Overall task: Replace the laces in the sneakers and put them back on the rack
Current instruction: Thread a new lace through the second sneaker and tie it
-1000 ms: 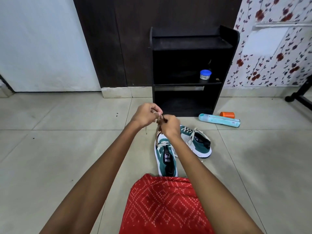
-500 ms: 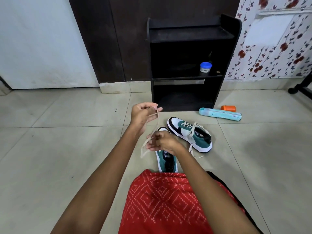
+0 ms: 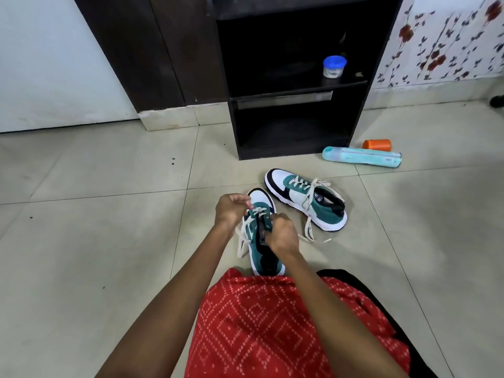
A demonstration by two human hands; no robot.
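Note:
A green, white and black sneaker (image 3: 261,257) lies on the tiled floor just ahead of my lap, toe pointing away. My left hand (image 3: 231,210) pinches its cream lace (image 3: 242,241) at the eyelets near the toe. My right hand (image 3: 282,236) grips the right flap by the tongue. A loose lace end trails off the sneaker's left side. The second sneaker (image 3: 305,199) lies to the right, laced, its ends spilling onto the floor. The black shoe rack (image 3: 294,77) stands beyond both.
A small blue-lidded jar (image 3: 334,66) sits on the rack's middle shelf. A pale blue bottle (image 3: 361,157) and an orange container (image 3: 377,144) lie on the floor right of the rack. A dark door frame and white wall stand at left.
Both hands have come down from above the sneaker onto its eyelets. The lace, held up in a loop before, now lies against the shoe. The view has tipped down and closer.

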